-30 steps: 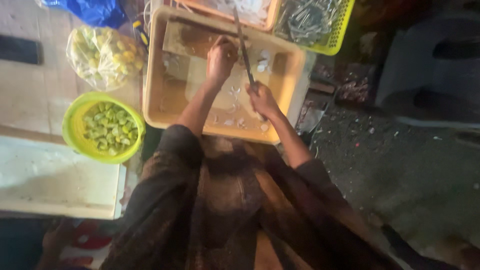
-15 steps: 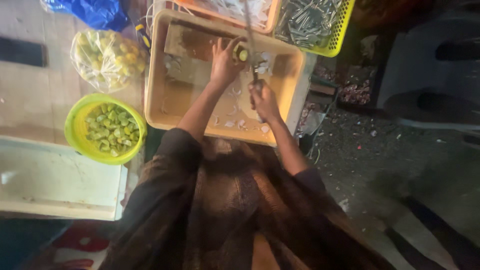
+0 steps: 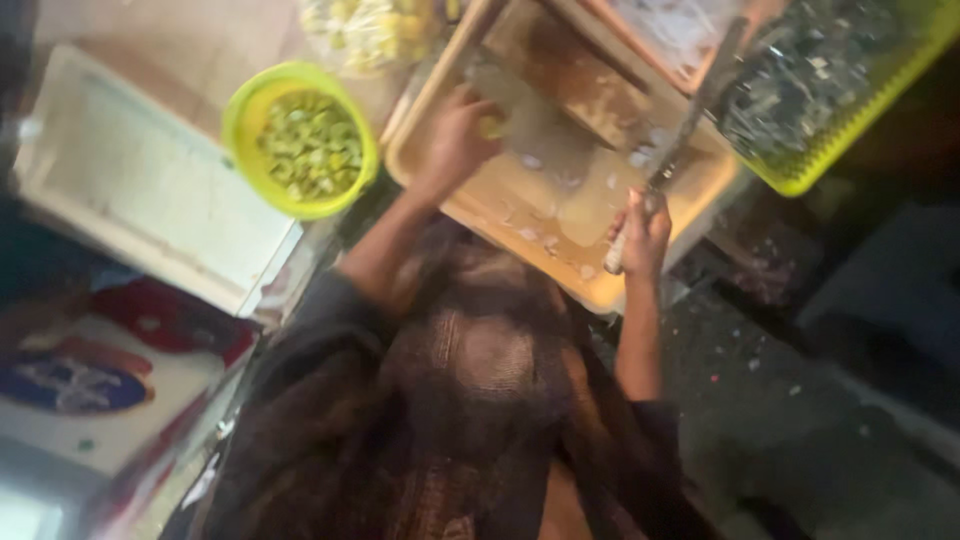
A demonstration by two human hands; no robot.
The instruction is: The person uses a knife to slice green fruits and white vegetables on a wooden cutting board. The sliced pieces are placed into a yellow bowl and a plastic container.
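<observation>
STEP: you are cutting a small yellow-green fruit [image 3: 490, 125] in the orange tray [image 3: 590, 290]; your left hand [image 3: 455, 140] is pinning it down | GRIP: your right hand [image 3: 640, 235] is clenching the knife [image 3: 690, 120]; blade is hanging right of the fruit, apart | NEXT: probably calling for bringing the blade across, clear of fingertips; green bowl [image 3: 300, 140] is sitting left of the tray

Green bowl [image 3: 300, 138] of cut greenish pieces [image 3: 312, 148] as landmark. White tray [image 3: 140, 180] just left of it; clear bag of yellowish produce [image 3: 370, 30] above-right; yellow-green basket [image 3: 840, 90] far right.
</observation>
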